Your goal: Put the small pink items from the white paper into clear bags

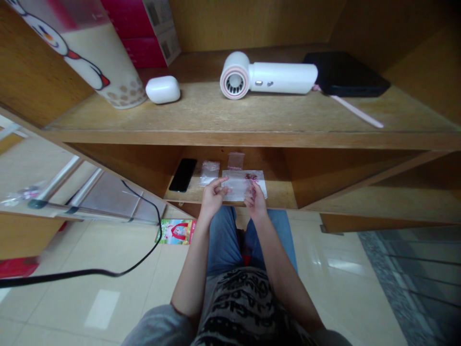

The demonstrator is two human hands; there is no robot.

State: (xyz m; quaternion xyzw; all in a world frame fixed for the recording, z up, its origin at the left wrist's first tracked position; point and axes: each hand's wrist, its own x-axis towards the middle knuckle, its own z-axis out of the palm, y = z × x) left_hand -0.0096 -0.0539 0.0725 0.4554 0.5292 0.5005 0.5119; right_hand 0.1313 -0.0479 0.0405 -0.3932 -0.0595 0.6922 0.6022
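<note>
My left hand [214, 197] and my right hand [255, 199] are raised over the lower wooden shelf [230, 194], both at a clear plastic bag [236, 186]. The left fingers pinch the bag's left side. My right fingers pinch it near a small pink-red item [251, 177] inside, which they partly hide. Behind the bag lie a small clear zip bag [209, 173] and a pinkish zip bag [236, 161]. A black smartphone [183, 175] rests on the shelf left of them.
Above my hands, an upper shelf [216, 115] holds a white hair dryer [266, 77], a white earbud case [163, 89], a patterned drink cup [101, 57] and a black tablet [345, 74]. A black cable [118, 271] and a printed card [176, 231] lie on the tiled floor.
</note>
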